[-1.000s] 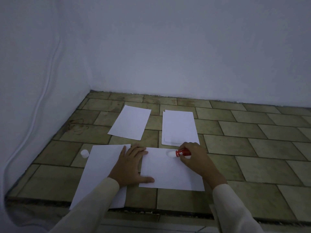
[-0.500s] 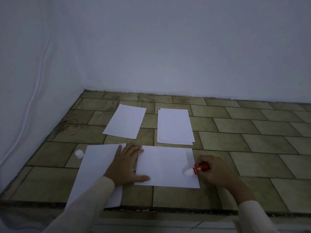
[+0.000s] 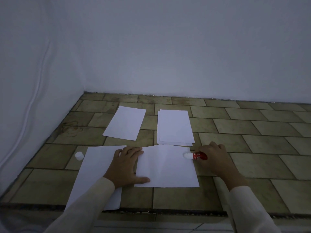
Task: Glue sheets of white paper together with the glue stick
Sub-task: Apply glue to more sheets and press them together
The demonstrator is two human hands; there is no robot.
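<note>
A white sheet (image 3: 166,167) lies flat on the tiled surface in front of me. My left hand (image 3: 126,167) presses flat on its left edge, fingers spread, thumb on the near corner. My right hand (image 3: 217,158) grips a red glue stick (image 3: 197,156), whose white tip touches the sheet's far right corner. A second, longer sheet (image 3: 97,174) lies to the left, partly under my left arm. The white cap (image 3: 79,155) of the glue stick stands left of that sheet.
Farther back lie a single white sheet (image 3: 125,123) and a small stack of sheets (image 3: 175,127). White walls close the left side and the back. A dark seam (image 3: 151,212) marks the tiled surface's near edge.
My right hand drew the glue stick down the sheet's right edge, then back up to the far right corner. My left hand stayed pressed on the sheet.
</note>
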